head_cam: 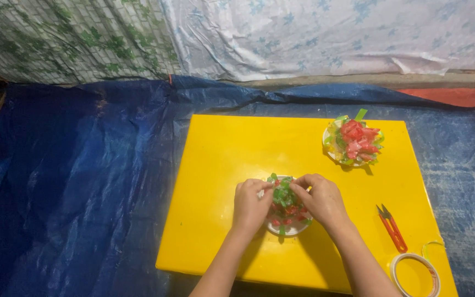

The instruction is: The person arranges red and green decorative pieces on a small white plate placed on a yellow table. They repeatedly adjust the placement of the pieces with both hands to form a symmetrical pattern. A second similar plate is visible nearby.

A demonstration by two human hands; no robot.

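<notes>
Flower craft (pixel 285 204) perhaps half-hidden behind hands (pixel 287 204)

1. Your left hand (pixel 250 206) and right hand (pixel 321 199) pressed on crinkly, shiny green and red plastic strips (pixel 285 199) piled on a smooth white disc (pixel 288 229).
2. You worked on a table (pixel 232 159) of smooth, glossy yellow plastic.
3. You had a woven blue tarpaulin (pixel 78 181) beneath, slightly shiny and creased.
4. Your snips (pixel 392 226) had red plastic handles.
5. Your tape roll (pixel 416 273) looked glossy.
6. Behind hung thin, wrinkled printed sheeting (pixel 314 33).
</notes>
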